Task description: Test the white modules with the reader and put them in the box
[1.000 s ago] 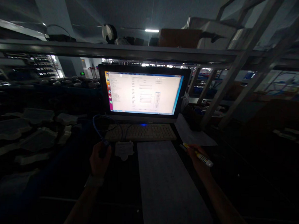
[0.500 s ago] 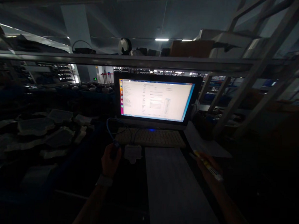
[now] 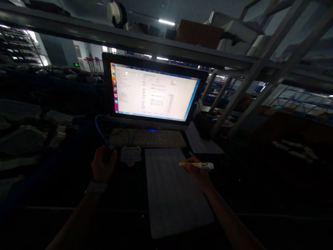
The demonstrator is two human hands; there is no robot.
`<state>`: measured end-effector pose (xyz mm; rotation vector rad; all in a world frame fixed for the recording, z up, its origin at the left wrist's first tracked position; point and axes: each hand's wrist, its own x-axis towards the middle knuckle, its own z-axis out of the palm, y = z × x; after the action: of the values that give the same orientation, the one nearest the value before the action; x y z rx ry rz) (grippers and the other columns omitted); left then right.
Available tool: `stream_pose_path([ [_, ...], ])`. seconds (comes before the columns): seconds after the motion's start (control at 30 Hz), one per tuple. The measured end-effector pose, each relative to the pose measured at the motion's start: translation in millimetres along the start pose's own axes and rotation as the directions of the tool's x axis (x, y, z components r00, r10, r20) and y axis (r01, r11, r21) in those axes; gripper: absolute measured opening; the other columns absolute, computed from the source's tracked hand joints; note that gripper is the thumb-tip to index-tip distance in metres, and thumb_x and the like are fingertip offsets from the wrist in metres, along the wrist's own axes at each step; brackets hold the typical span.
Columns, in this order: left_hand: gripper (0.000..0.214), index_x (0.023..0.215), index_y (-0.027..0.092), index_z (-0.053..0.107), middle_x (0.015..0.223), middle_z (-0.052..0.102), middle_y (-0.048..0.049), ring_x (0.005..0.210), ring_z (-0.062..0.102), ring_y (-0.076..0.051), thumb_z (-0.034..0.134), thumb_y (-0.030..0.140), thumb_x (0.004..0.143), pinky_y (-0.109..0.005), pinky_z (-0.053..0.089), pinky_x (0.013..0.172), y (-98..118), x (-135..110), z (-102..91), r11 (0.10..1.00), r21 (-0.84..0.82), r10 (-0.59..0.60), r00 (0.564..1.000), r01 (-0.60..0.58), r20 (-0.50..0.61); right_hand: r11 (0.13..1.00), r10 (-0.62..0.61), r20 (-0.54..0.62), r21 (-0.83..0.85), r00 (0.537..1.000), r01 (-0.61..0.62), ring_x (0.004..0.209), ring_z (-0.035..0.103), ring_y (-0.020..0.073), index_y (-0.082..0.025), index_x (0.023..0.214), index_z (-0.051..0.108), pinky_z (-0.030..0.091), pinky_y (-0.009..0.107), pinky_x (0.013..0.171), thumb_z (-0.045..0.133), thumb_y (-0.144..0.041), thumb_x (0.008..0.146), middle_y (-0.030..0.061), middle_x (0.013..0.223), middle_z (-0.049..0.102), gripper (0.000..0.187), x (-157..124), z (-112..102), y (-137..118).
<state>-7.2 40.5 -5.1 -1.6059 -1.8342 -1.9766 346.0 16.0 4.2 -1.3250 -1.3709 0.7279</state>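
My left hand (image 3: 101, 166) is closed around the plug end of a blue cable (image 3: 97, 127), which loops up toward the keyboard; the plug is mostly hidden in the dark. Just right of that hand lies a small pale plastic case (image 3: 130, 155). Over the upper right part of a printed paper sheet (image 3: 172, 198), my right hand (image 3: 199, 175) grips a yellow and white pen (image 3: 196, 164), held almost level with its tip pointing left. A thin pale stick-like end also shows by the right fingers; its kind is unclear.
Behind the hands stand a keyboard (image 3: 157, 138) and a lit monitor (image 3: 153, 93). More pale plastic cases (image 3: 21, 141) fill a dark bin at left. Another paper (image 3: 202, 141) lies right of the keyboard. Above the monitor runs a shelf (image 3: 147, 42) bearing a cardboard box (image 3: 199, 33).
My right hand has brought the pen left over the paper sheet and turned it nearly level. My left hand still holds the cable. The view has shifted right and tilted.
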Motion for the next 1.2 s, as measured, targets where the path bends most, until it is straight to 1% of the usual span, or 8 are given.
stream_pose_path([
  [0.1,0.036,0.094,0.016,0.058,0.085,0.066,-0.0064,0.073,0.064,-0.019,0.06,0.044,0.071,-0.031,0.053,0.067,0.2,-0.4,-0.3,1.0,0.006,0.011,1.0,-0.011,0.0,0.999,0.033,0.111,-0.002,0.993,-0.033,0.049,0.044,0.0115,-0.022,0.062,0.051,0.036,0.024,0.045,0.061,-0.05,0.066,-0.0027,0.053,0.052,0.03,-11.0,20.0,-4.5],
  [0.23,0.035,0.094,0.016,0.058,0.086,0.066,-0.0062,0.075,0.064,-0.018,0.06,0.043,0.072,-0.031,0.053,0.068,0.8,-1.1,-0.5,1.0,-0.005,0.019,1.0,-0.019,0.001,0.997,0.057,0.12,-0.062,0.991,-0.05,0.049,0.04,0.0109,-0.022,0.057,0.048,0.033,0.024,0.046,0.062,-0.042,0.064,-0.0047,0.051,0.046,0.025,-17.6,34.0,-0.4],
  [0.4,0.035,0.094,0.017,0.059,0.087,0.067,-0.0066,0.076,0.064,-0.018,0.059,0.044,0.072,-0.031,0.053,0.069,3.9,-0.8,-0.8,1.0,-0.001,0.016,1.0,-0.016,0.016,0.99,0.088,0.099,-0.118,0.991,-0.077,0.049,0.04,0.0112,-0.023,0.057,0.045,0.031,0.024,0.046,0.06,-0.041,0.063,-0.0049,0.051,0.045,0.024,-18.3,33.9,6.3],
  [0.57,0.035,0.093,0.017,0.058,0.086,0.067,-0.0055,0.075,0.064,-0.018,0.059,0.044,0.071,-0.03,0.053,0.069,5.5,-0.9,-0.8,1.0,0.017,-0.001,1.0,0.0,0.013,0.989,0.074,0.131,-0.14,0.989,-0.055,0.051,0.043,0.0122,-0.023,0.057,0.047,0.033,0.025,0.048,0.06,-0.04,0.064,-0.0042,0.051,0.047,0.023,-18.7,32.8,6.5],
  [0.83,0.036,0.095,0.017,0.058,0.086,0.066,-0.0052,0.075,0.064,-0.018,0.059,0.045,0.072,-0.03,0.053,0.069,5.7,-1.3,-1.5,1.0,0.011,-0.019,1.0,0.018,0.023,0.986,0.065,0.176,-0.164,0.982,-0.036,0.051,0.041,0.0118,-0.023,0.056,0.047,0.031,0.025,0.047,0.061,-0.038,0.066,-0.0044,0.051,0.045,0.023,-20.4,31.6,1.1],
  [1.03,0.037,0.097,0.017,0.057,0.089,0.065,-0.0072,0.079,0.064,-0.02,0.06,0.044,0.072,-0.033,0.053,0.072,-1.4,-1.9,0.6,1.0,0.015,0.006,1.0,-0.006,0.011,0.992,0.094,0.09,-0.095,0.991,-0.085,0.05,0.042,0.0117,-0.022,0.054,0.049,0.031,0.025,0.047,0.065,-0.036,0.06,-0.0046,0.05,0.046,0.022,-17.7,33.1,5.3],
  [1.13,0.047,0.11,0.014,0.054,0.099,0.063,-0.0108,0.086,0.063,-0.023,0.06,0.044,0.073,-0.037,0.053,0.076,-10.0,-1.4,2.3,0.999,0.033,-0.024,1.0,0.024,-0.002,0.992,0.12,0.005,0.049,0.993,-0.12,0.049,0.042,0.0118,-0.023,0.054,0.047,0.033,0.025,0.046,0.065,-0.042,0.06,-0.0041,0.049,0.046,0.027,-14.6,32.3,11.0],
  [1.2,0.06,0.121,0.011,0.049,0.112,0.059,-0.0166,0.101,0.059,-0.028,0.06,0.043,0.072,-0.045,0.049,0.088,-15.6,0.3,2.3,0.996,0.092,-0.002,0.999,0.006,-0.045,0.988,0.126,-0.069,0.104,0.99,-0.118,0.048,0.043,0.012,-0.023,0.057,0.043,0.034,0.025,0.045,0.059,-0.05,0.065,-0.0038,0.049,0.045,0.032,-12.1,30.3,15.2],
])
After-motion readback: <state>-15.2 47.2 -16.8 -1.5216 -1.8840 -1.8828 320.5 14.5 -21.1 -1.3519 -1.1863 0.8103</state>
